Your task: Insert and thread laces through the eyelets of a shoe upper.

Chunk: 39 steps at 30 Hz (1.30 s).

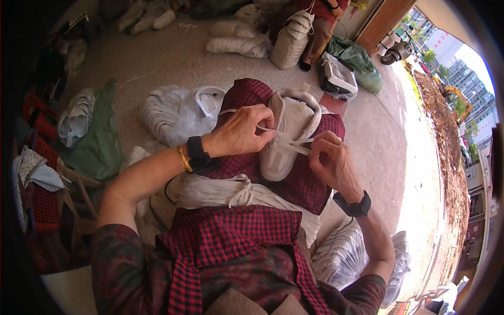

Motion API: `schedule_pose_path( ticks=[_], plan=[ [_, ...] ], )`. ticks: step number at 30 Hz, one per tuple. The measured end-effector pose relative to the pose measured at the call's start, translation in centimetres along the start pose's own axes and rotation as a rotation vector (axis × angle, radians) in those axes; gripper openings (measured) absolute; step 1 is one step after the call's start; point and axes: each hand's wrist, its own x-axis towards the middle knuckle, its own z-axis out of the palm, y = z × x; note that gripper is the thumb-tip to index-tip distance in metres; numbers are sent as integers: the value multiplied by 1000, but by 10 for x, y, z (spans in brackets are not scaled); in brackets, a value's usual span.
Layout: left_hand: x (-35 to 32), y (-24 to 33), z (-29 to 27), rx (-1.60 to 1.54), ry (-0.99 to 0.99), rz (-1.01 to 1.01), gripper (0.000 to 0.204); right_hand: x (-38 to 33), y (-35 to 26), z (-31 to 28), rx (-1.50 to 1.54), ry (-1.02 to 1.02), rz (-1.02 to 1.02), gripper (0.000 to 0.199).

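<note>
A pale cream shoe upper (294, 118) rests on my lap, over a red and black checked apron (239, 223), its opening toward the far side. White shoelace (301, 146) runs across its front. My left hand (242, 129) pinches one end of the lace at the shoe's left side. On the right side my right hand (334, 160) is closed on the other lace end, with loops between it and the shoe. A thick bundle of white laces (215, 193) lies across my lap, tied round with a lace. Dark bands sit on both wrists.
Plastic-wrapped stacks of white shoe parts (173, 113) lie at the left, and another clear bag (344, 252) at the lower right. A green sack (97, 139) and red crate (46, 184) stand farther left. Across from me sits another person beside stacked shoe uppers (290, 47).
</note>
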Motion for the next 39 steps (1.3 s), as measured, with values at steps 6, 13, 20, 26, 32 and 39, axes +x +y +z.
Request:
schedule_pose_path(
  ticks=[6,13,20,26,32,39],
  plan=[
    [12,-8,-32,-96,-200,-255,22,3,-8,10,-158,19,-29,13],
    [6,-60,-108,-95,-122,-384,22,10,-3,27,-40,-29,45,14],
    [-10,-49,-102,84,-78,-449,20,12,3,23,114,7,106,25],
    [-3,0,-54,115,-71,-37,28,10,0,23,-260,144,-62,27],
    [0,7,-21,96,-120,77,35,13,-23,3,33,-100,85,26],
    [5,4,-15,86,-128,85,32,34,-16,-13,16,-230,102,12]
  ],
)
